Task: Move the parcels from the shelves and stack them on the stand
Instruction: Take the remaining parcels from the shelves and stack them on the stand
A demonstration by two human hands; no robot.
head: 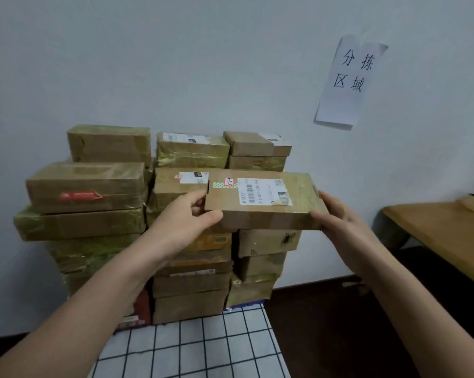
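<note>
We hold a flat cardboard parcel (263, 199) between both hands, level, with its white shipping label (260, 190) facing up. Our left hand (186, 216) grips its left end: the thumb presses along the near side face and the fingers curl round the end, only their knuckles showing. Our right hand (339, 222) clasps the right end, with the thumb at the near lower corner and the fingers laid up along the end face. Both grips are closed firmly on the box.

The parcel sits in front of the upper part of the stack of parcels (192, 285), over the middle and right columns. We cannot tell whether its underside touches the boxes below or hangs just clear of them. Right behind it lies another labelled box (175, 184). To the left, a box with a red sticker (85, 186) tops the left column. Many of the boxes are wrapped in yellowish tape.

The stack stands on the stand (203, 347), which is covered in a white cloth with a dark grid, and is pushed against a pale wall (203, 64). A paper sign (347, 80) with handwritten characters hangs on that wall to the right. A wooden table (443, 233) stands at the right edge.
</note>
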